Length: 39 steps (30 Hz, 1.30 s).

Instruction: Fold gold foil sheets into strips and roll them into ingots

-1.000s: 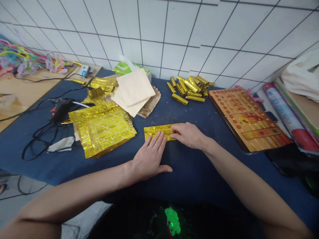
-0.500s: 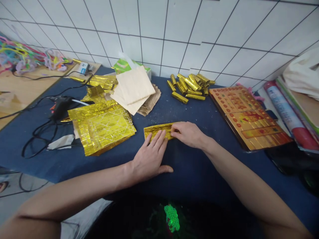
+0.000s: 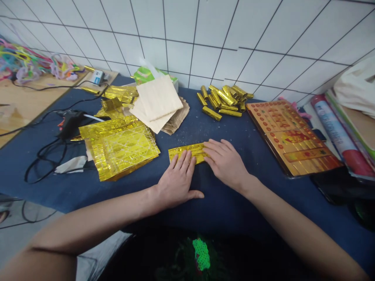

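A folded strip of gold foil paper (image 3: 187,149) lies flat on the dark blue cloth in front of me. My left hand (image 3: 177,177) rests on its left part, fingers stretched out and thumb spread to the right. On the strip's right end lies my right hand (image 3: 227,164), its fingers extended flat over the foil and hiding that end. To the left is a stack of gold foil sheets (image 3: 125,146) with a pale line pattern. Several rolled gold paper tubes (image 3: 224,97) are heaped behind the strip, near the wall.
Beige paper sheets (image 3: 159,97) lean by a green tissue pack (image 3: 143,75). A black glue gun (image 3: 70,121) with its cable lies at left. At right are a red-gold printed pack (image 3: 293,136) and a red-and-blue roll (image 3: 335,134). Colourful pipe cleaners (image 3: 29,64) lie far left.
My right hand has gone from pinching the strip's right end to lying flat on it with fingers stretched. My left hand stays on the strip, nearly unmoved.
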### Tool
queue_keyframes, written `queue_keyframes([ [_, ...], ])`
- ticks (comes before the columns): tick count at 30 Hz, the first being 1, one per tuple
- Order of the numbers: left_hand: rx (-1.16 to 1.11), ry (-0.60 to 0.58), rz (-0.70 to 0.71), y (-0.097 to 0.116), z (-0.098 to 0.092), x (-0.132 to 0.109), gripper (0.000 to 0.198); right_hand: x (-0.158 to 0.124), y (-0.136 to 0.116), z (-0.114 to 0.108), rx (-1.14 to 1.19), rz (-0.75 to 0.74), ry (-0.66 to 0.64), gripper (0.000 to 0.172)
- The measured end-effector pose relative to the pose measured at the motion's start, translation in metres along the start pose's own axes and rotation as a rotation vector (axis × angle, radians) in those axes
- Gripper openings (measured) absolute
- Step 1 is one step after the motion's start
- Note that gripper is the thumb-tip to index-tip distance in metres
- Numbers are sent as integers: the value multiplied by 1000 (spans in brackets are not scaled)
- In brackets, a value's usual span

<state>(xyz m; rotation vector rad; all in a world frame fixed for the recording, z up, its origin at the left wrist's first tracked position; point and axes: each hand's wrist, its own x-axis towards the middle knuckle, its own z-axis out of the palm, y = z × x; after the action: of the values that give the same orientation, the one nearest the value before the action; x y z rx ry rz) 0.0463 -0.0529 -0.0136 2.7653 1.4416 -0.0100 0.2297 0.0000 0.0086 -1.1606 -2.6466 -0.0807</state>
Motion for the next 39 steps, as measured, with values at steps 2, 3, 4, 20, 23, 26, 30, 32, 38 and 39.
queue_keyframes([
  [2, 5, 7, -7, 1, -1, 0, 102, -7, -4, 5, 14, -41, -63, 43],
  [3, 5, 10, -9, 1, -2, 0, 102, -10, -6, 8, 15, -51, -108, 50],
  [4, 2, 11, -12, 1, -3, 1, 101, -12, -6, 11, 14, -56, -151, 58],
  [20, -18, 2, 17, -17, -5, 2, 100, -16, 10, 14, 95, -147, -251, 74],
  [23, -17, 6, 17, -17, -5, 1, 99, -16, 12, 13, 161, 5, -71, 58],
  [26, -15, 23, 15, -16, -4, 1, 99, -14, 17, 10, 308, 401, 119, 30],
  [30, -7, 38, 7, -14, -3, 2, 100, -8, 23, 5, 649, 699, -22, 19],
  [32, -12, 41, 3, -14, -3, 2, 100, -5, 25, 4, 833, 780, -44, 19],
  [38, -21, 47, -15, -13, 0, 1, 100, -1, 26, 2, 1294, 1039, 65, 28],
  [39, -16, 48, -21, -12, 0, 0, 101, 0, 26, 1, 1349, 1054, 32, 25],
])
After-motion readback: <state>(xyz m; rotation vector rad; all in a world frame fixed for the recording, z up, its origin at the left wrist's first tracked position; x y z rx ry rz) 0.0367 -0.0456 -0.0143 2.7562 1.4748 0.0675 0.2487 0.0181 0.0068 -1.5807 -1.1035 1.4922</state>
